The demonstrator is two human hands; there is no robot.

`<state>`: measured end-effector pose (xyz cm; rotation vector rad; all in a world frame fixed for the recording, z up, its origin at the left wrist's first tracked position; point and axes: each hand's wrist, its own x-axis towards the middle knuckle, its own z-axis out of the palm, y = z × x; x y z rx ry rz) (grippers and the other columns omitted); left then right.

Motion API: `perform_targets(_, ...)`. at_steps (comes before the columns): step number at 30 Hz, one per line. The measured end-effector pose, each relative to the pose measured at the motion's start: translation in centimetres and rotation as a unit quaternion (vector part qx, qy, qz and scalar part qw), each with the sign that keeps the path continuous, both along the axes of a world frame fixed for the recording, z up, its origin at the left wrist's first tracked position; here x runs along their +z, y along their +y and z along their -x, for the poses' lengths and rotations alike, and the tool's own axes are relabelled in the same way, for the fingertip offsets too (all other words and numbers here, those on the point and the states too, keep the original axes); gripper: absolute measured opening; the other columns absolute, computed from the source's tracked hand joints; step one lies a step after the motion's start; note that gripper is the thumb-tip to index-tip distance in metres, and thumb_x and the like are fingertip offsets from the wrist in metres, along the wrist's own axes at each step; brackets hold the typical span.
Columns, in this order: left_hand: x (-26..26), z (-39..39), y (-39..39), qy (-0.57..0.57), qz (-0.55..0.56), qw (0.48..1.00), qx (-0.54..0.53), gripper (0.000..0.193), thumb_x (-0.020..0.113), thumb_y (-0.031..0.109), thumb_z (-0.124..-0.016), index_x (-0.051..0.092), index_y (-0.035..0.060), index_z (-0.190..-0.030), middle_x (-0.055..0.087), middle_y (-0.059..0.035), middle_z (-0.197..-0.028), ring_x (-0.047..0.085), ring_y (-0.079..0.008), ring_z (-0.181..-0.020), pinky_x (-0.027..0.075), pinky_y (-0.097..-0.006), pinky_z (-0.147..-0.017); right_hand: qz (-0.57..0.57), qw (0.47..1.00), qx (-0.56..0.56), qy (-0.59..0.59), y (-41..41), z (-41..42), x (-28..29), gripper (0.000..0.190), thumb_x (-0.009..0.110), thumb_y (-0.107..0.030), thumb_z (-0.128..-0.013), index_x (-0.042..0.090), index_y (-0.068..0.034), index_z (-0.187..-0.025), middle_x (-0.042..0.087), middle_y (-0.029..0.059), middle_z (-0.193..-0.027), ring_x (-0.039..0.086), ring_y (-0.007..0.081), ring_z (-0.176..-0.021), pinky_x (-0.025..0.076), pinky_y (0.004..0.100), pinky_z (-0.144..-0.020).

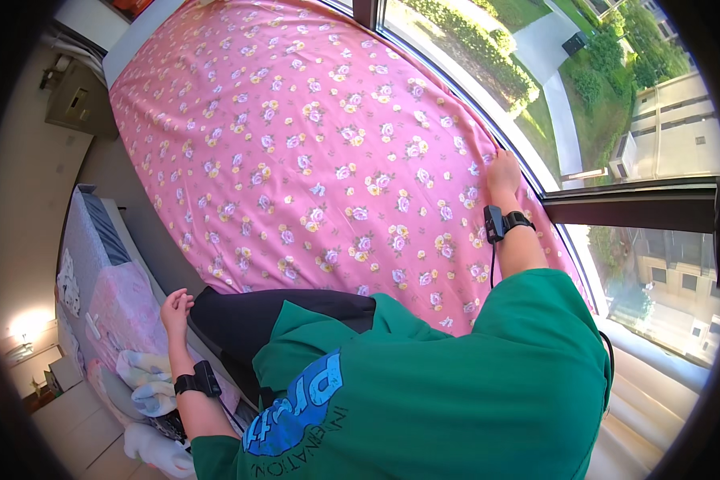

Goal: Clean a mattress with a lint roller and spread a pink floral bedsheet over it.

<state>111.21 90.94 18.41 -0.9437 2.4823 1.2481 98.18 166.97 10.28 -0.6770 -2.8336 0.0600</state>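
A pink bed sheet [336, 174] printed with roses spreads over the bed before me, with soft creases running across it. On the window side, my right hand [504, 172] has its fingers closed on the sheet's edge, beside the window frame; the fingertips are partly hidden. My left hand [177, 309] hangs in the air by my dark-trousered leg [288, 306], its fingers loosely bent and holding nothing. Each wrist wears a strap with a small black device and a cable.
A tall window [546, 174] lines the right side of the bed. Across a grey gap of floor [150, 210], a second bed [120, 300] carries crumpled bedding [150, 375]. A beige cabinet [81, 102] stands at the far left; a lit lamp [27, 342] glows lower left.
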Motion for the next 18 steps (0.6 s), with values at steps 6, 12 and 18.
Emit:
perform_targets(6,0.2,0.4,0.6,0.008,-0.026,1.000,0.012,0.020,0.053,0.014,-0.088,0.059,0.0052,-0.105,0.065,-0.0035,-0.086,0.059,-0.0082,-0.069,0.042,-0.0181,-0.059,0.012,0.999,-0.016,-0.047,0.4,0.9,0.1,0.028,0.042,-0.016,-0.083,0.065,-0.001,-0.084,0.063,0.0183,-0.087,0.061,0.0334,-0.083,0.048,0.0419,-0.074)
perform_targets(12,0.9,1.6,1.6,-0.006,-0.049,0.999,0.020,0.022,0.052,0.017,-0.089,0.059,0.0063,-0.107,0.064,-0.0028,-0.087,0.060,-0.0083,-0.072,0.045,-0.0191,-0.062,0.066,0.984,-0.040,-0.159,0.6,2.6,1.3,0.031,0.041,-0.018,-0.080,0.066,0.000,-0.081,0.064,0.0207,-0.086,0.062,0.0366,-0.081,0.048,0.0434,-0.075)
perform_targets(18,0.4,1.6,1.7,0.003,-0.069,0.998,0.010,0.023,0.052,0.018,-0.089,0.058,0.0064,-0.108,0.064,-0.0026,-0.088,0.060,-0.0088,-0.072,0.045,-0.0196,-0.062,0.077,0.990,-0.056,-0.100,-2.4,1.7,-0.3,0.035,0.041,-0.019,-0.078,0.058,0.003,-0.100,0.061,0.0239,-0.099,0.059,0.0362,-0.093,0.045,0.0426,-0.083)
